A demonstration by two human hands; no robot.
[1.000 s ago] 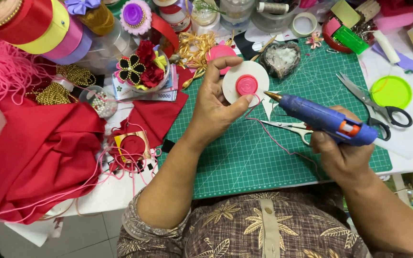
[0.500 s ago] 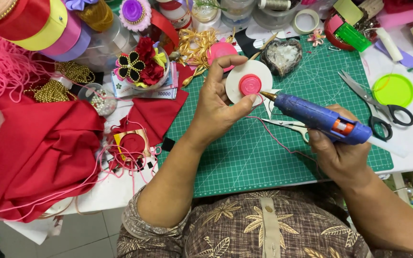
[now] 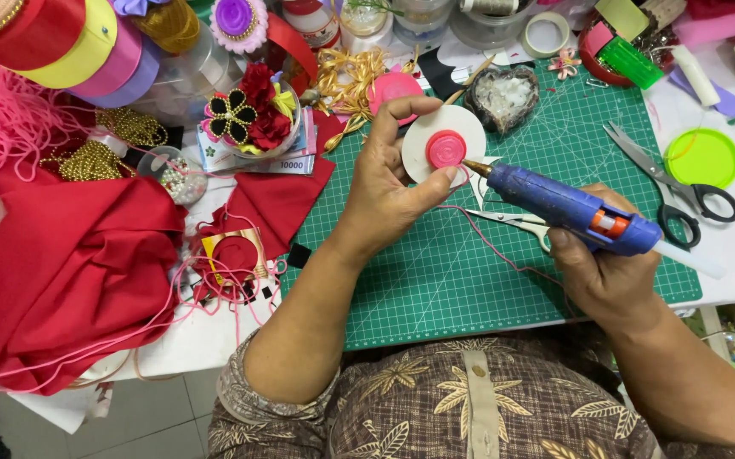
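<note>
left hand (image 3: 384,183) pinching white disc (image 3: 442,144) with pink cap (image 3: 446,150) above desk mat (image 3: 435,272) | right hand (image 3: 605,272) gripping blue glue gun (image 3: 567,206), nozzle touching disc's edge by left thumb | judging: steadying disc, squeezing gently, keeping fingertips off glue

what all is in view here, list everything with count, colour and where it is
white disc: 1, white with a pink round centre, held up over the mat
glue gun: 1, blue with an orange trigger, nozzle at the disc's edge
cutting mat: 1, green with a grid, middle of the table
black-handled scissors: 1, right side of the mat
small scissors: 1, silver, under the glue gun
green lid: 1, lime, right edge of the mat
heart-shaped dish: 1, dark, top of the mat
red cloth: 1 heap, far left
ribbon rolls: several, red, yellow, pink and lilac, top left
left hand: holds the disc
right hand: grips the glue gun
</note>
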